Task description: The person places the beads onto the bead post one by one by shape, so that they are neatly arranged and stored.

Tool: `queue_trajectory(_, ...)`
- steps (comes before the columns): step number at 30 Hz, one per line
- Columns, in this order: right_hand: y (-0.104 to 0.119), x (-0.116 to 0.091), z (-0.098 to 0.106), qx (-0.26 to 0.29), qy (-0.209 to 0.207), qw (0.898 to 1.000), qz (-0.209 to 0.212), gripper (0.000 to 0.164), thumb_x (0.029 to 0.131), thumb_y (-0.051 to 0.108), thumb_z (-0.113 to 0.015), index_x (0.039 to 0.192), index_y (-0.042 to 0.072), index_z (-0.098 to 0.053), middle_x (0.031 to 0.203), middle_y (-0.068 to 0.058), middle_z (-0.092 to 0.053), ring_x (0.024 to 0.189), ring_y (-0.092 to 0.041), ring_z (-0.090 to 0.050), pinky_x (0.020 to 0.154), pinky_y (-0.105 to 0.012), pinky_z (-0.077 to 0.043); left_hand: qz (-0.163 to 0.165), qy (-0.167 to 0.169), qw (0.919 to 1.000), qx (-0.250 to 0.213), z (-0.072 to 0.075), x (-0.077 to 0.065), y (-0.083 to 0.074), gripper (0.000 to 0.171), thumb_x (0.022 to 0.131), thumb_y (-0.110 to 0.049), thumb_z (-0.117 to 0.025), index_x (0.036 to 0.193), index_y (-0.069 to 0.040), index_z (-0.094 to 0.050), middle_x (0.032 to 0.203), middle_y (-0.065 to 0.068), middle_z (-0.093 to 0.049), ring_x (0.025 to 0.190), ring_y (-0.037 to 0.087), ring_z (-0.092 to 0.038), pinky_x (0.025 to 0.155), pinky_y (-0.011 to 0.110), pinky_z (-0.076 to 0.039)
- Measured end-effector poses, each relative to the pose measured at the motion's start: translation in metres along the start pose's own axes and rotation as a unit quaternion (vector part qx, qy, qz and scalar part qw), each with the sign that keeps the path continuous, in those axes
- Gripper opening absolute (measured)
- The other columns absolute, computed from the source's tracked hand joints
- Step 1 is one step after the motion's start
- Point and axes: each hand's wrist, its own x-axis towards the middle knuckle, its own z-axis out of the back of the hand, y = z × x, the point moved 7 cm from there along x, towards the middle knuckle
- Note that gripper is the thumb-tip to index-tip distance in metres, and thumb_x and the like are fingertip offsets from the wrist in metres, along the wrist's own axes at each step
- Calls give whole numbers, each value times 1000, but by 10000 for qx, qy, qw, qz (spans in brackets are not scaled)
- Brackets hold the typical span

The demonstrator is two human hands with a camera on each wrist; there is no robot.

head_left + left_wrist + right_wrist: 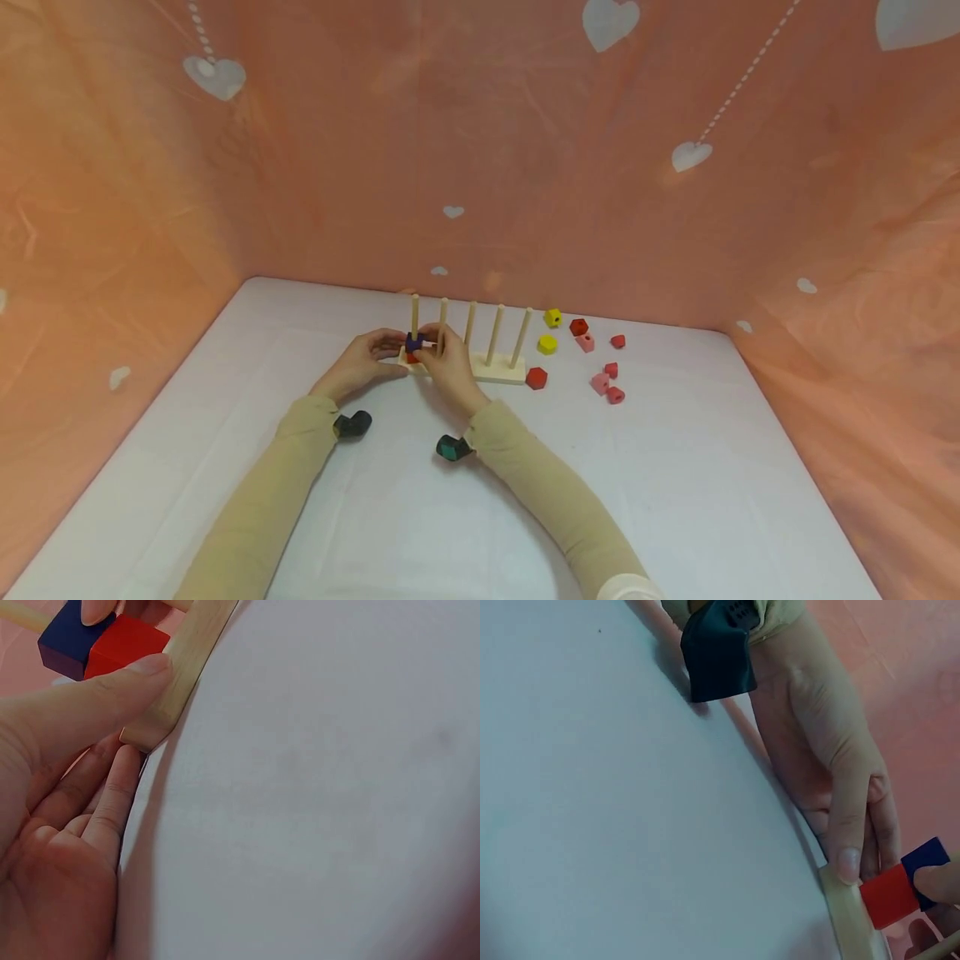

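A wooden peg board [501, 370] with several upright pegs lies toward the back of the table. Its leftmost peg carries a red block [129, 646] at the base and a dark blue block [64, 641] directly above it. My right hand [452, 375] pinches the blue block; in the right wrist view its thumb [936, 883] lies against that block's side. My left hand [358, 365] grips the board's left end, thumb [112, 694] on the front edge beside the red block and fingers around the end.
Right of the board lie several loose beads: a red hexagonal one [536, 378] close to its end, a yellow hexagonal one [547, 344], another yellow one [552, 317], and red and pink ones [600, 383] farther right. Pink cloth [480, 167] with hearts surrounds the white table [405, 517].
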Motion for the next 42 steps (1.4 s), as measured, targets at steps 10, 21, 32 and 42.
queue_trajectory(10, 4, -12, 8, -744, 157, 9971, 92, 40, 87, -8, -60, 126, -5, -50, 120, -20, -59, 110, -30, -59, 91, -31, -51, 160, 25, 9999, -48, -1, 0, 2, 62, 79, 0, -76, 132, 4, -46, 131, 22, -50, 123, 35, -48, 104, 41, -40)
queue_trajectory(21, 21, -56, 35, -1148, 1040, 9879, -105, 68, 89, 5, -65, 147, 3, -29, 142, -19, -42, 130, -31, -41, 108, -40, -35, 173, -20, 9998, 62, 3, -2, 4, 64, 78, 0, -77, 133, 3, -46, 133, 22, -49, 123, 35, -48, 105, 42, -39)
queue_trajectory(32, 29, -82, 113, -677, 1161, 9904, -316, 51, 90, -2, -62, 136, -7, -41, 129, -28, -51, 120, -41, -49, 105, -51, -37, 273, -59, 9993, 260, 8, -4, 6, 61, 78, -4, -78, 131, 0, -48, 133, 18, -51, 124, 32, -48, 106, 41, -38)
queue_trajectory(42, 38, -72, 197, -1321, 339, 9899, -382, 48, 90, 5, -65, 134, -3, -45, 128, -25, -53, 119, -37, -50, 101, -43, -43, 248, -88, 9995, 195, 11, -7, 7, 61, 79, -4, -78, 132, 2, -47, 133, 20, -49, 125, 35, -47, 107, 43, -36)
